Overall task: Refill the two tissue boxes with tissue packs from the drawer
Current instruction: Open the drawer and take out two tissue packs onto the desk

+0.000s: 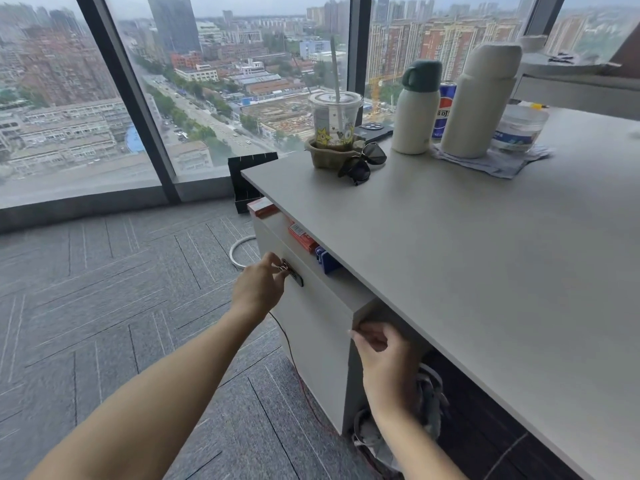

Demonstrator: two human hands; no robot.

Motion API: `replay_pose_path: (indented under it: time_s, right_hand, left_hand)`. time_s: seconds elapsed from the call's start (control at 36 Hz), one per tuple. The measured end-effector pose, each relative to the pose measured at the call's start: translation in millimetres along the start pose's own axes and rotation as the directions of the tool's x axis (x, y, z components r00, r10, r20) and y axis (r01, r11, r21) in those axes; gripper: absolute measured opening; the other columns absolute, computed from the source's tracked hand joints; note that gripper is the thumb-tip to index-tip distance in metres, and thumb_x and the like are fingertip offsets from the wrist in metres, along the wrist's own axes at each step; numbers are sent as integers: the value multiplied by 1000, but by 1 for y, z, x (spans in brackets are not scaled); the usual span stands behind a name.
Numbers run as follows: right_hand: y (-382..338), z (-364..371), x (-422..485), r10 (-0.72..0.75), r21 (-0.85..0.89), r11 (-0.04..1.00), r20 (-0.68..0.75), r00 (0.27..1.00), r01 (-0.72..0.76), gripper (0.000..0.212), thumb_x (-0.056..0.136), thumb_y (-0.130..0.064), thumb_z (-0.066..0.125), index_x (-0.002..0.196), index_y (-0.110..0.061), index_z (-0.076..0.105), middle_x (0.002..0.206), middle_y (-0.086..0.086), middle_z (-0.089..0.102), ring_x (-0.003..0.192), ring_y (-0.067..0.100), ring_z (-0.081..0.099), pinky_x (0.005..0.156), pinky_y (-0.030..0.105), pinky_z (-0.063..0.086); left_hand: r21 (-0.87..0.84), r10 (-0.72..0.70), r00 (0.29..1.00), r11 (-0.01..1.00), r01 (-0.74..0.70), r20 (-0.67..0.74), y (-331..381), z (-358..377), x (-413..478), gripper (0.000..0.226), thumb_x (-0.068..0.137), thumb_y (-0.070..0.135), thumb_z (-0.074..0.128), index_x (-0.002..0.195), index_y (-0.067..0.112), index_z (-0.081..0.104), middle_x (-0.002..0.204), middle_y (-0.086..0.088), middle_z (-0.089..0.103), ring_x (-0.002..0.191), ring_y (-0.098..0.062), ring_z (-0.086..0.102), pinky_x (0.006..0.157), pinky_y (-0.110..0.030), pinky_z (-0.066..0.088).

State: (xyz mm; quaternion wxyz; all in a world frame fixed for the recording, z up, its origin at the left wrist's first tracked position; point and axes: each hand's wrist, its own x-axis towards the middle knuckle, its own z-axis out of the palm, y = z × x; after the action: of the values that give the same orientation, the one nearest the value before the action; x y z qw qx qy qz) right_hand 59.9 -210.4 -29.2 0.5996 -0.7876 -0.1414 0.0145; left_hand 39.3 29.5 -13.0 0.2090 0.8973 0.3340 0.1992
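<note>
Barely begun: 0 of 2 tissue boxes refilled, none in view, no tissue packs visible. Drawer [304,306] under desk [450,258] pulled partly out, red cartons showing inside. Left hand [259,289] pinched on key [284,266] at lock. Right hand [384,358] curled around drawer's near front corner.

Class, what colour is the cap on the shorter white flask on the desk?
Dark green cap, seen in the head view.
</note>
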Motion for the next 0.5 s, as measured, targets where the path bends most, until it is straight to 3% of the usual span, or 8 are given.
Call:
replay_pose_path:
  time_s: [0.19, 0.31, 0.5]
  right_hand:
    - [5, 1, 0, -26, -9, 1000, -5, 1000, 26, 12, 73, -13, 82, 75, -19, 72, 69, -8, 73, 68, 5, 69, 70, 39, 58]
    - [1, 2, -6, -6, 15, 1000, 44, 999, 5, 13, 75, -12, 81, 77, -21, 72, 69, -10, 73, 69, 3, 69, 70, 35, 58]
    - [-10, 10, -33, -16, 47, 999, 209, 978, 6, 15, 74, -11, 82, 78, -23, 73, 75, -11, 75, 74, 3, 70, 72, 27, 58]
  left_hand:
    - [-135, -75, 997, 988, 79, 33, -1, -3, 2, 26, 88, 31, 65, 109, 16, 61, 104, -4, 74, 93, -22, 69, 75, -33, 55]
    - [-178, -100, 994, 978, 107, 49, -7, -7, -1, 24, 87, 29, 67, 106, 17, 61, 102, -8, 75, 93, -23, 69, 78, -37, 56]
    - [-144, -101, 994, 984, 106, 40, -35, -31, -30, 24, 89, 30, 64, 110, 19, 59, 100, -10, 75, 86, -25, 69, 67, -31, 49]
